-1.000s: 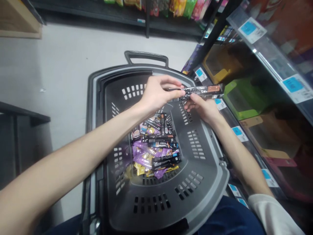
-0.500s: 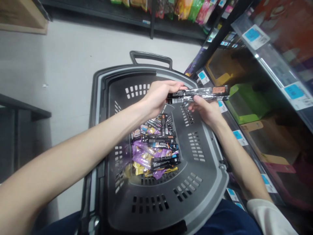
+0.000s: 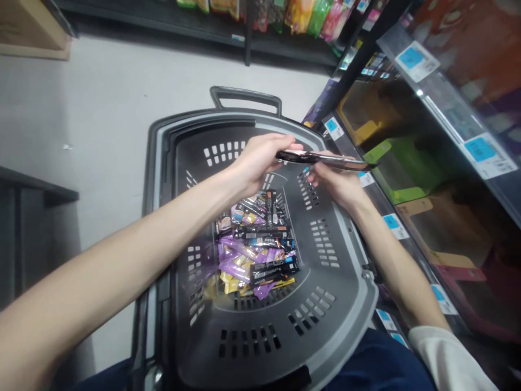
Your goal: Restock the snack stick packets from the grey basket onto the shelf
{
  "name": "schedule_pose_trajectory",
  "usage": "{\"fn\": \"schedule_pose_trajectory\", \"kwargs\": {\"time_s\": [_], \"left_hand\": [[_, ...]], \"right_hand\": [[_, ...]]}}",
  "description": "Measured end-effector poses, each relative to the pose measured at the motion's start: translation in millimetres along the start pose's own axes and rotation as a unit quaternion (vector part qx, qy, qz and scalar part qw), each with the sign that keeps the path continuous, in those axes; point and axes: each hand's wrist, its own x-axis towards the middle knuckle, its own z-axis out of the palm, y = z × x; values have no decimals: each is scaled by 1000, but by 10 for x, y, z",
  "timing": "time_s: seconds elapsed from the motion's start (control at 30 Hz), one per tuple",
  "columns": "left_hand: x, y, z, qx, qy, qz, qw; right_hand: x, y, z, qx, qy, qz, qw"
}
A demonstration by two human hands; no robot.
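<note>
Both my hands hold a bundle of long black snack sticks (image 3: 325, 159) above the far side of a grey shopping basket (image 3: 342, 304). My left hand (image 3: 260, 157) pinches the bundle's left end. My right hand (image 3: 337, 182) grips it from below near the middle. The bundle lies nearly flat, seen edge-on, its right end pointing at the shelves. At the basket's bottom lies a pile of black, purple and yellow packets (image 3: 256, 250).
Store shelves with blue price tags (image 3: 480, 147) and green (image 3: 401, 168) and yellow display boxes run along the right. The basket's handle (image 3: 244, 96) is at the far side. Pale floor lies to the left, with a dark fixture (image 3: 28, 217) beside it.
The bundle has turned from showing its printed face to lying flat, edge-on. Both hands stay on it at about the same spot above the basket.
</note>
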Motion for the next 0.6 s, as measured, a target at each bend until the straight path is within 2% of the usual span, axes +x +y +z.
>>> {"fn": "schedule_pose_trajectory", "kwargs": {"time_s": [0.1, 0.17, 0.27, 0.4, 0.5, 0.57, 0.6], "left_hand": [[-19, 0, 32, -7, -16, -43, 999], [-33, -5, 55, -20, -8, -44, 999], [-57, -9, 71, -21, 22, 6, 1000], [-127, 30, 57, 39, 61, 91, 993], [-208, 74, 63, 174, 80, 190, 963], [-268, 88, 75, 250, 65, 206, 944], [-292, 87, 78, 265, 52, 184, 945]], "right_hand": [[16, 60, -34, 3, -12, -40, 999], [27, 106, -55, 14, -3, -58, 998], [40, 120, -75, 42, 30, -42, 998], [55, -14, -135, 104, 70, 40, 991], [40, -109, -236, 197, -23, 72, 977], [-24, -124, -281, 199, -83, 71, 974], [-75, -118, -283, 170, -99, 64, 978]]}}
